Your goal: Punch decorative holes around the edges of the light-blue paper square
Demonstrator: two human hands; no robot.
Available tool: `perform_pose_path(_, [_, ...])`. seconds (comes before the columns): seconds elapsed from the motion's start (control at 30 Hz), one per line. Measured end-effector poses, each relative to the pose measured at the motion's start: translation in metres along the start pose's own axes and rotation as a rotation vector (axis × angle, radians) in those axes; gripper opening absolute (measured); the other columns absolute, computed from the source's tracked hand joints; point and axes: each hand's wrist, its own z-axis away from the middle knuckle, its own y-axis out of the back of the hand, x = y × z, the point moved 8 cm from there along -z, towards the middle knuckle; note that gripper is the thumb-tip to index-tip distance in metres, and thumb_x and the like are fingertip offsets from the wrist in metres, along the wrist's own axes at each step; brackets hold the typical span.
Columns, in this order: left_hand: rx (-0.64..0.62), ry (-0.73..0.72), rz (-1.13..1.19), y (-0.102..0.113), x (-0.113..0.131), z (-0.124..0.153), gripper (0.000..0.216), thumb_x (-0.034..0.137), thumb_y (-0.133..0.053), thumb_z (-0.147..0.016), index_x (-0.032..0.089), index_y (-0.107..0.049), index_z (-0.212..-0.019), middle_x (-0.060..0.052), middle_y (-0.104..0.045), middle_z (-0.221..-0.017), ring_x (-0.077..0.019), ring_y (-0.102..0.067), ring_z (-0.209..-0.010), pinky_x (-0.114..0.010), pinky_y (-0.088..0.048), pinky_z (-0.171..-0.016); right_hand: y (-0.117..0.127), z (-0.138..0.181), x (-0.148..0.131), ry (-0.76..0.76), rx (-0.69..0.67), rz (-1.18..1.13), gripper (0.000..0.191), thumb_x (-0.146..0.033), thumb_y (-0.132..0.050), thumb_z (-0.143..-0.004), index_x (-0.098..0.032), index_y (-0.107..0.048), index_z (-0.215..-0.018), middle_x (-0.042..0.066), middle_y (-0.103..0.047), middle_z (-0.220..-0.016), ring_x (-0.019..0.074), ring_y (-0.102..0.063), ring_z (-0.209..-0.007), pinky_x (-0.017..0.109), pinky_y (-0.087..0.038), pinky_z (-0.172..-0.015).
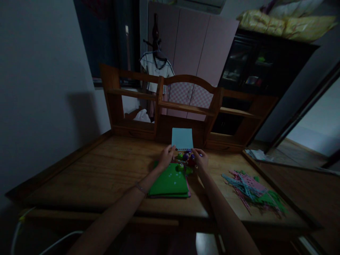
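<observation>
A light blue sheet with a row of dark notches or holes along its near edge is held up between my hands. My left hand pinches its near left corner, and my right hand pinches the near right corner. Just below the sheet, small green, purple and red pieces with eye-like white dots lie in a cluster, partly behind my right hand. A stack of green sheets with pale specks rests on the table under my left forearm, a pink edge showing beneath it.
A tangled pile of pink, blue and green strips lies on the wooden table at the right. Wooden shelving rises along the table's back edge. A white cable hangs at the lower left.
</observation>
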Motion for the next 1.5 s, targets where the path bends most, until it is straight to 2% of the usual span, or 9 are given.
perform_pose_path(0.17, [0.015,-0.047,-0.020,0.004,0.007,0.000,0.040,0.052,-0.043,-0.082,0.016,-0.055,-0.072,0.004,-0.046,-0.045,-0.0110,-0.047,-0.043,-0.021,-0.033,-0.048,0.000,0.000,0.001,0.012,-0.005,0.009,0.043,-0.053,-0.062,-0.063,-0.016,-0.068,-0.084,0.005,-0.066,-0.075,0.0167,-0.056,-0.069,0.025,-0.040,-0.059])
perform_pose_path(0.33, [0.049,-0.032,0.022,0.007,0.003,-0.004,0.039,0.052,-0.049,-0.079,0.015,-0.060,-0.084,0.004,-0.049,-0.048,-0.0104,-0.045,-0.040,-0.020,-0.033,-0.044,0.000,0.000,0.002,0.006,-0.009,0.014,0.043,-0.053,-0.063,-0.062,-0.016,-0.068,-0.083,0.004,-0.066,-0.072,0.0161,-0.055,-0.066,0.025,-0.040,-0.057])
perform_pose_path(0.57, [0.066,-0.035,0.108,0.008,-0.006,-0.011,0.037,0.049,-0.054,-0.077,0.014,-0.059,-0.087,-0.001,-0.060,-0.072,-0.0067,-0.044,-0.038,-0.020,-0.032,-0.039,0.000,0.000,0.000,0.009,-0.021,0.039,0.043,-0.053,-0.063,-0.063,-0.016,-0.068,-0.083,0.003,-0.064,-0.068,0.0147,-0.052,-0.062,0.024,-0.039,-0.056])
perform_pose_path(0.77, [0.046,0.027,0.172,0.007,-0.013,-0.012,0.038,0.048,-0.058,-0.074,0.013,-0.059,-0.089,0.002,-0.054,-0.058,-0.0075,-0.043,-0.038,-0.020,-0.033,-0.040,0.001,0.001,-0.006,0.017,-0.012,0.048,0.044,-0.054,-0.062,-0.063,-0.015,-0.069,-0.083,0.005,-0.065,-0.071,0.0167,-0.054,-0.066,0.026,-0.040,-0.059])
perform_pose_path(0.93, [0.019,0.035,0.229,0.006,-0.012,-0.012,0.037,0.049,-0.060,-0.072,0.013,-0.057,-0.081,0.004,-0.050,-0.053,-0.0071,-0.041,-0.039,-0.019,-0.032,-0.040,0.000,0.002,-0.006,0.003,-0.003,0.038,0.044,-0.055,-0.063,-0.062,-0.015,-0.069,-0.080,0.004,-0.065,-0.070,0.0164,-0.053,-0.063,0.025,-0.039,-0.056])
perform_pose_path(1.13, [0.030,0.016,0.216,0.010,-0.010,-0.011,0.035,0.049,-0.056,-0.074,0.014,-0.055,-0.077,0.003,-0.051,-0.057,-0.0068,-0.041,-0.040,-0.019,-0.030,-0.040,0.001,0.004,-0.011,0.028,0.015,0.043,0.044,-0.055,-0.062,-0.064,-0.016,-0.068,-0.083,0.005,-0.066,-0.072,0.0167,-0.055,-0.063,0.026,-0.039,-0.055])
perform_pose_path(1.27, [0.040,0.031,0.177,0.010,-0.011,-0.009,0.036,0.052,-0.053,-0.075,0.015,-0.054,-0.077,0.004,-0.049,-0.055,-0.0073,-0.041,-0.039,-0.019,-0.028,-0.039,0.004,0.009,-0.014,-0.019,0.032,0.027,0.045,-0.057,-0.061,-0.065,-0.016,-0.067,-0.084,0.005,-0.066,-0.073,0.0187,-0.057,-0.065,0.026,-0.040,-0.056])
perform_pose_path(1.4, [0.041,0.050,0.119,0.009,-0.009,-0.005,0.035,0.053,-0.049,-0.078,0.018,-0.052,-0.076,0.006,-0.042,-0.049,-0.0088,-0.040,-0.038,-0.020,-0.027,-0.039,0.003,0.015,-0.033,-0.001,0.051,0.030,0.040,-0.056,-0.056,-0.071,-0.018,-0.066,-0.074,0.005,-0.063,-0.068,0.0188,-0.055,-0.063,0.027,-0.040,-0.055])
perform_pose_path(1.5, [0.026,0.109,0.093,0.006,-0.012,-0.002,0.035,0.054,-0.046,-0.080,0.019,-0.051,-0.077,0.005,-0.042,-0.050,-0.0095,-0.040,-0.040,-0.020,-0.027,-0.039,0.002,0.023,-0.061,0.004,0.066,0.059,0.037,-0.054,-0.054,-0.075,-0.020,-0.063,-0.065,0.004,-0.058,-0.058,0.0171,-0.051,-0.053,0.026,-0.037,-0.048])
